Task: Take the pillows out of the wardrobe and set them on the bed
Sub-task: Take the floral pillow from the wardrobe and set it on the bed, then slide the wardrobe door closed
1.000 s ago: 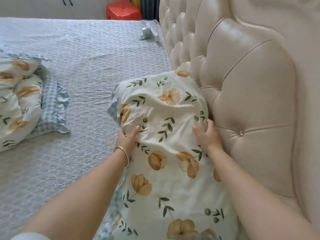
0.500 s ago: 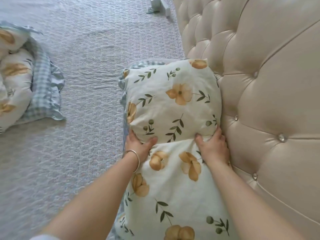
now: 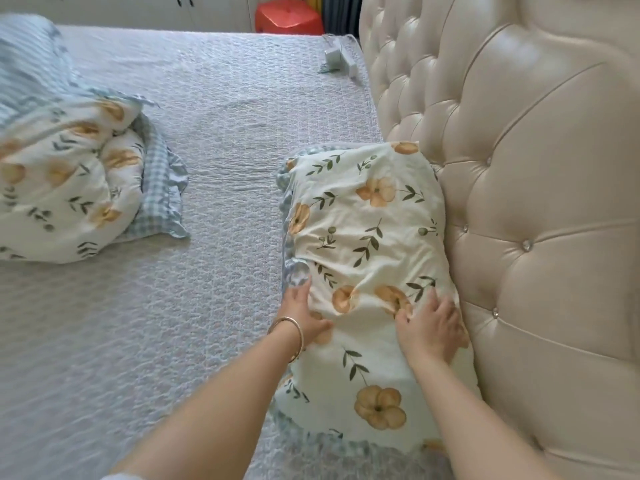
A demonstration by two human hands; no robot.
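A cream pillow [image 3: 367, 230] printed with orange flowers and green leaves lies flat on the grey quilted bed [image 3: 214, 140], its long side against the padded headboard [image 3: 526, 188]. My left hand [image 3: 304, 315] grips the pillow's left edge, thumb on top, a gold bangle on the wrist. On the pillow's top near the headboard, my right hand [image 3: 433, 329] presses palm down, its fingers bunching the cover. A second pillow [image 3: 65, 188] with the same print and a blue checked frill lies at the bed's left.
Blue striped bedding [image 3: 27, 60] is piled at the far left. A white charger with a cable [image 3: 339, 60] lies on the bed by the headboard. Beyond the bed stand a red stool [image 3: 287, 17] and white wardrobe doors [image 3: 138, 8].
The pillow has gone from raised and folded over my hands to lying flat against the headboard. Both hands slid back toward me along it.
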